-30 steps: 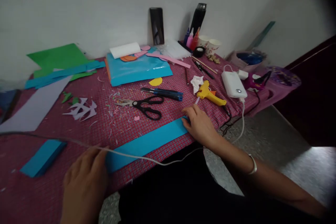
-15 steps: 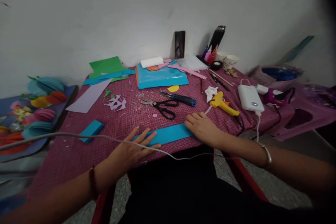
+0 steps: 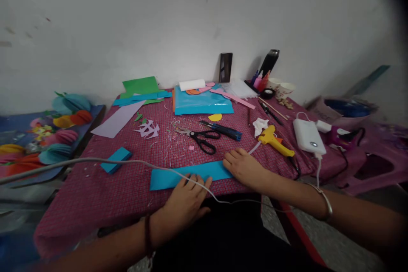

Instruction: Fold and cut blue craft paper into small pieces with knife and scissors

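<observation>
A long blue paper strip (image 3: 178,174) lies along the near edge of the table with the red checked cloth (image 3: 95,195). My left hand (image 3: 188,199) rests at the strip's near edge around its middle, fingers stretched flat and touching it. My right hand (image 3: 244,168) presses down on the strip's right end, fingers flat and together. A white cable (image 3: 105,162) runs from the left across the table and over my left hand.
Black scissors (image 3: 202,138), a blue utility knife (image 3: 223,128), a yellow glue gun (image 3: 274,140) and a white power bank (image 3: 308,136) lie beyond the strip. A small blue folded piece (image 3: 116,159) sits left. Coloured sheets, cut-outs, a phone, cups and bottles line the back.
The camera pulled back and tilted up. My left hand slid right along the strip and now sits at its near edge. My right hand stays on the right end.
</observation>
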Demonstrator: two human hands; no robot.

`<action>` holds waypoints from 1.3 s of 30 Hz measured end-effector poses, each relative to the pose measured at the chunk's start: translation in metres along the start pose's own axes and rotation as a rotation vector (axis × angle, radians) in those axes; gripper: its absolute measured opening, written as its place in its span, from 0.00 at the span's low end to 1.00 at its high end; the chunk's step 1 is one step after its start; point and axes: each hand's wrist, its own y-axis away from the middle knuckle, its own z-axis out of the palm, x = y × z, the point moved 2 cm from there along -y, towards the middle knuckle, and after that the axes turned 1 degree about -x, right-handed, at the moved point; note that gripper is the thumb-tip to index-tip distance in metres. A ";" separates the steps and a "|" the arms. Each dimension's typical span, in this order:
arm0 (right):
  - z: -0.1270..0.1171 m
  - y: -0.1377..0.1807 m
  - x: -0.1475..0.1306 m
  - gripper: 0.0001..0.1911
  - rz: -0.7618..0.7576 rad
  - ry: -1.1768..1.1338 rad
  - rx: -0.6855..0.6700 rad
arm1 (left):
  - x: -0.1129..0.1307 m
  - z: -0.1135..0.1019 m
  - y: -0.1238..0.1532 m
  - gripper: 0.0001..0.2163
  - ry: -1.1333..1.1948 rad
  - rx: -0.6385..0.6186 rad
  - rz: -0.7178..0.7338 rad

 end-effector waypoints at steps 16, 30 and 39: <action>0.000 0.010 0.006 0.08 0.068 -0.079 0.035 | -0.024 0.004 0.012 0.38 0.088 0.087 -0.202; -0.009 0.034 0.003 0.07 0.225 -0.226 0.108 | -0.052 -0.021 0.034 0.16 -0.241 -0.036 -0.300; -0.034 -0.002 -0.018 0.26 0.124 -0.073 0.006 | -0.050 -0.032 0.009 0.16 -0.262 -0.134 -0.326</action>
